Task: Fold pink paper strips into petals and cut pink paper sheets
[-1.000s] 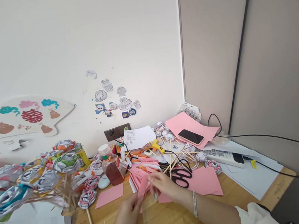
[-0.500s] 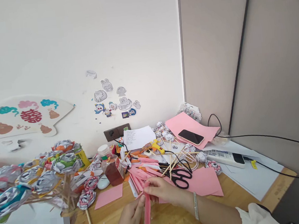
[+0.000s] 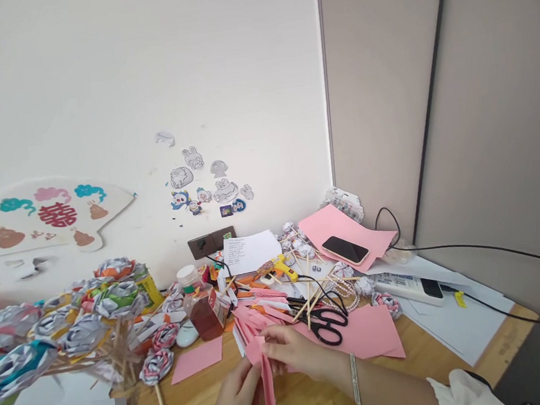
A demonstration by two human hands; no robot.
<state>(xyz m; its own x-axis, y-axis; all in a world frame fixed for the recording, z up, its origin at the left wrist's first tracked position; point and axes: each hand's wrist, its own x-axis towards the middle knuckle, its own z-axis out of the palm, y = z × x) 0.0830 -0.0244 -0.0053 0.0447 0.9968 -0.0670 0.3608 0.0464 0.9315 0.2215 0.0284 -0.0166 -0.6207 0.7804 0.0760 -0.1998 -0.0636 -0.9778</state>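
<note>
Between my two hands hangs a folded pink paper strip (image 3: pixel 268 384), its lower end pointing down toward the table's front. My left hand (image 3: pixel 234 389) pinches it from the left, near its upper part. My right hand (image 3: pixel 289 351), with a beaded bracelet at the wrist, grips the top of the strip from the right. Just beyond the fingers lies a heap of pink paper strips (image 3: pixel 257 318). Black-handled scissors (image 3: pixel 328 325) rest to the right, by a pink paper sheet (image 3: pixel 373 332).
Paper roses (image 3: pixel 117 300) crowd the left side. A bottle of reddish liquid (image 3: pixel 205 307) stands beside the strips. Behind are a yellow glue gun (image 3: pixel 283 268) and loose sticks. A phone (image 3: pixel 345 249) lies on pink paper, with cables and a power strip (image 3: pixel 407 288) at right.
The pink strip has turned in my fingers, so more of its upper face shows as a broader flap. My hands have shifted only slightly.
</note>
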